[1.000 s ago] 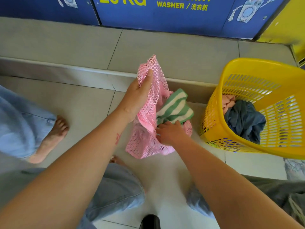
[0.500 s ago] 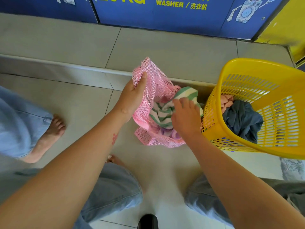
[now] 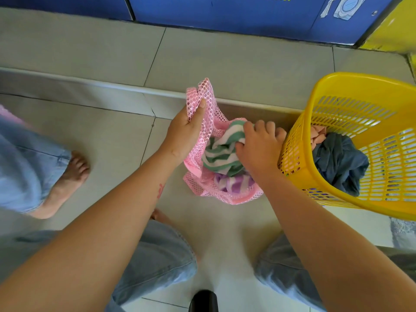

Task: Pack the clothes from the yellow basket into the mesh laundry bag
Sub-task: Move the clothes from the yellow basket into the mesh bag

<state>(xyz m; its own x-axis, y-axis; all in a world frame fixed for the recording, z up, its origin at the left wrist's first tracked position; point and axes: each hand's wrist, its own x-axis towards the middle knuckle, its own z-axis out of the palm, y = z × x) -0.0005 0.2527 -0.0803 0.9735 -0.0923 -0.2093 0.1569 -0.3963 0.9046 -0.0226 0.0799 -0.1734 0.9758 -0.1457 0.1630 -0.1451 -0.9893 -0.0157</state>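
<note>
Head view looks down at our two arms, and we go from near to far. Our knees are closest, at 6 o'clock, with bare floor between them. Next comes the pink mesh laundry bag (image 3: 221, 188) on the floor, mouth up. Our left hand (image 3: 183, 136) pinches its top edge at 11 o'clock and lifts it to hold the mouth wide. Our right hand (image 3: 258, 147) is curled tight on the green striped cloth (image 3: 221, 152), pushing down into the bag, on top of a purple striped cloth (image 3: 234, 184). The yellow basket (image 3: 351, 136) touches the bag's side at 3 o'clock, so our right hand is nearer. We think it goes there next for the dark blue cloth (image 3: 337, 161) and peach cloth (image 3: 318, 137). A step runs behind at 12 o'clock.
</note>
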